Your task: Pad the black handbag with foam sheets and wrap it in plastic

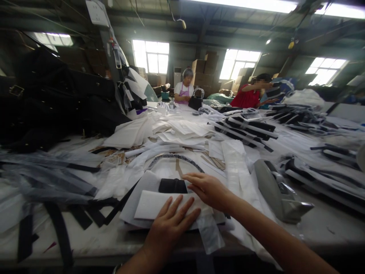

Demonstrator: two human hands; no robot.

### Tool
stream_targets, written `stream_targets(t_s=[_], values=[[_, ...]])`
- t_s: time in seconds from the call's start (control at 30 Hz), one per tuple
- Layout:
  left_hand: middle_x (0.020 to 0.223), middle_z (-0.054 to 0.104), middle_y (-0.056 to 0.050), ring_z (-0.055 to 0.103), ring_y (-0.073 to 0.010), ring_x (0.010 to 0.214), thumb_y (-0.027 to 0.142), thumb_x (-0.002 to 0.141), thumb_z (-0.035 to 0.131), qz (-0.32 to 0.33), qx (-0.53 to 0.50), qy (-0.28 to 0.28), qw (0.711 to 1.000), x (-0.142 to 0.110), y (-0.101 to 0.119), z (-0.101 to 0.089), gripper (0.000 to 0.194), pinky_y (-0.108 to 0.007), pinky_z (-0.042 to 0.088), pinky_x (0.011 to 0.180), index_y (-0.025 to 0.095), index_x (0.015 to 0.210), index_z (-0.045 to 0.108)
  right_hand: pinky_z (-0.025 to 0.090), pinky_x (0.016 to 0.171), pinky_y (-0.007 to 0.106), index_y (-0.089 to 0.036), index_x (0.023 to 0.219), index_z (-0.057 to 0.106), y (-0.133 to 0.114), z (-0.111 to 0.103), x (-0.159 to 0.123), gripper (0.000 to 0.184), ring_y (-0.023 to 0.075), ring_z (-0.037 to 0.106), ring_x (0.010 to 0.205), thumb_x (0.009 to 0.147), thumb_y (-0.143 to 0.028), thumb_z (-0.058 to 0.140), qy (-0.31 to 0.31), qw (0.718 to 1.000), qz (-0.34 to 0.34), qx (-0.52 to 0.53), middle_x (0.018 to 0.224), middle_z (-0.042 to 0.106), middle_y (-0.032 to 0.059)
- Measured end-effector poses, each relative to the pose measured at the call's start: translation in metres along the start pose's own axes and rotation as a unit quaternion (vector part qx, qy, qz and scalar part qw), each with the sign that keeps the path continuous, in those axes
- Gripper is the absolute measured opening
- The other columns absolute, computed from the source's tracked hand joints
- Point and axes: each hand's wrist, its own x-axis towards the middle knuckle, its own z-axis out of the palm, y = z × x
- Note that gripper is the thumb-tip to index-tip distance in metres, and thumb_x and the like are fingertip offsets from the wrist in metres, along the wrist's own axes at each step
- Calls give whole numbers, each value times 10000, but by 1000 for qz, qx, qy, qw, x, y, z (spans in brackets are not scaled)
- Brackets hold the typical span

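A handbag lies flat on the table in front of me, mostly covered by white sheets; its wrapped handle [176,156] arches away from me. My left hand [172,222] rests flat with spread fingers on a folded white sheet [151,203]. Just above that sheet a black flap [171,185] shows. At its right end my right hand [209,190] has its fingers stretched out, edge-on; I cannot tell whether the fingertips touch the flap. A clear plastic strip [210,234] hangs toward the table's front edge below the right hand.
A grey tape dispenser [275,194] stands on the right. White paper sheets [182,129] are heaped beyond the bag. Wrapped black straps [245,129] lie at right, and plastic-covered black strips [51,182] at left. Two people [184,89] work across the table.
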Motion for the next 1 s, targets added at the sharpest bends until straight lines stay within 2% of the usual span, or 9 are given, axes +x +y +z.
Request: stream_targets(t_s=[0.07,0.13,0.23,0.37,0.5,0.57,0.73,0.87,1.0], values=[[1435,540,75,557,-210,1266,265,1045,349,3,3,5,1000,-1,-1,2,396,-407,364,1141,358,1398,502,461,1034,335,-171,1362,546,14,16,22,385,241,592,1226,990,-260,503,-87,995,-6,-55,1343,622,122],[1429,545,88,564,-209,1257,279,1042,366,0,2,8,1000,-2,-1,4,385,-419,316,1172,362,1387,516,453,1032,377,-124,1313,580,25,28,31,354,269,627,1171,986,-239,506,-132,987,-6,-87,1269,662,159],[1463,509,87,563,-204,1260,289,1033,400,0,-7,9,1000,-3,-1,5,375,-421,310,1179,366,1377,525,353,1097,517,-123,1175,662,39,30,26,277,300,655,1106,990,-190,468,-152,981,10,-119,1147,712,173],[1449,527,83,558,-185,1264,283,1036,388,3,-24,17,1000,-3,-3,4,376,-402,303,1190,368,1373,532,227,1106,649,-167,862,729,51,15,17,258,318,637,1103,974,-207,500,-165,974,36,-148,935,753,120],[1421,554,93,570,-178,1250,295,1034,399,6,-33,30,999,-3,-4,5,378,-401,292,1198,400,1374,523,203,1115,639,-204,856,736,54,8,18,230,290,627,1101,957,-225,531,-167,974,47,-144,968,755,75],[1419,555,98,572,-180,1249,305,1031,408,8,-34,35,999,-3,-4,7,372,-408,277,1204,413,1365,530,194,1130,626,-215,959,739,52,9,20,223,286,631,1104,951,-199,517,-160,976,57,-137,1043,748,82],[1388,582,101,585,-185,1233,301,1036,395,17,-29,50,998,-3,-3,10,365,-439,167,1235,406,1345,557,364,1110,396,-229,1348,575,39,18,20,393,230,628,1163,977,-194,453,-146,981,73,-100,1273,680,77],[1425,552,83,579,-176,1239,298,1040,381,24,-17,55,998,-4,-5,9,370,-418,186,1230,392,1354,551,310,1136,471,-216,1216,683,39,18,19,301,266,665,1096,958,-291,549,-160,978,90,-103,1134,740,103],[1488,484,68,558,-176,1264,297,1035,398,27,-7,48,998,-5,-6,7,373,-386,276,1199,381,1373,531,245,1137,549,-251,943,780,48,11,21,168,292,606,1181,909,-265,616,-169,973,92,-124,986,773,71]])
